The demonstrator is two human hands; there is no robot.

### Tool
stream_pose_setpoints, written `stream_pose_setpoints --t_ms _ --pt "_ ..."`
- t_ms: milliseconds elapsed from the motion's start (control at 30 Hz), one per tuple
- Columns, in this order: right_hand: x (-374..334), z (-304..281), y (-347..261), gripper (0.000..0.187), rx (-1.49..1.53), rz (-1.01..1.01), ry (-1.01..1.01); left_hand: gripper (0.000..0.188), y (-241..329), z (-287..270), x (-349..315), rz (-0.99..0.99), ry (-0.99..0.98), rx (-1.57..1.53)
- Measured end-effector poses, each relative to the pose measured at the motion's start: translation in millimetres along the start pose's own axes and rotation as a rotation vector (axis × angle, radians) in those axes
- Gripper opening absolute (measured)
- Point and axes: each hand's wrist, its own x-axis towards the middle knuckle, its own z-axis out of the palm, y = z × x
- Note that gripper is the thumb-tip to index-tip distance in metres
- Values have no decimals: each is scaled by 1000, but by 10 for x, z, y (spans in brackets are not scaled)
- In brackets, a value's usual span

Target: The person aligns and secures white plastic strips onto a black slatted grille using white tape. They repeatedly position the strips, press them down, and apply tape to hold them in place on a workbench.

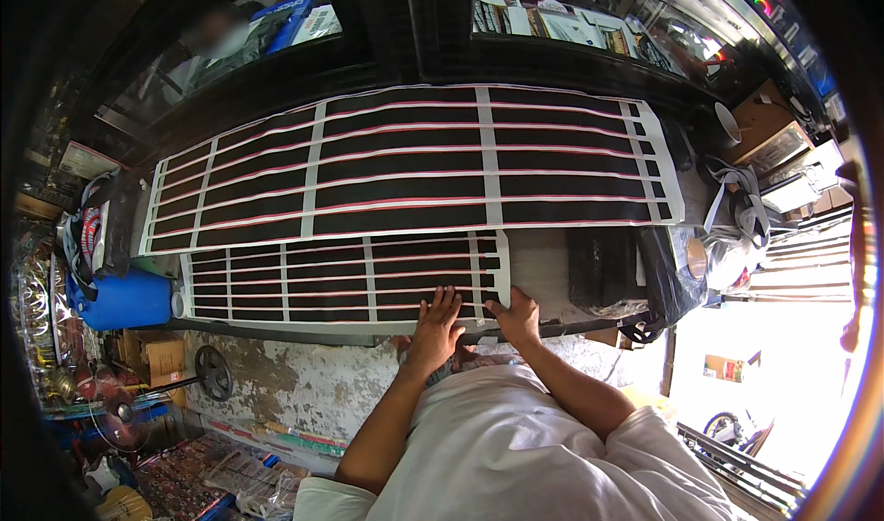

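Two long sheets with black panels divided by white and red lines lie on the table. The smaller sheet [322, 277] is nearer to me, and the larger sheet [396, 167] lies beyond it, covering its far edge. My left hand [437, 328] rests flat near the right part of the smaller sheet's front edge, fingers stretched over the black panels. At that sheet's front right corner, my right hand [518, 318] has its thumb on the white margin and its index finger by the side edge; the other fingers are curled and partly hidden.
A blue container [124, 300] stands at the table's left end. Black plastic-wrapped packages [603, 268] and a bag with grey straps [737, 213] sit at the right. A glass-fronted cabinet [405, 47] borders the far side. A fan [124, 412] is at lower left.
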Motion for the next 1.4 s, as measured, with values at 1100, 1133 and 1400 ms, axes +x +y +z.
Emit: stream_pose_setpoints --t_ms 1100,1133,1400 --pt "121 -78 317 26 221 279 -99 65 189 -24 320 240 99 163" --pt "124 -123 183 23 222 309 -118 68 159 14 291 256 117 208" --pt "136 -144 119 21 609 354 -202 55 240 -67 224 367 213 187"
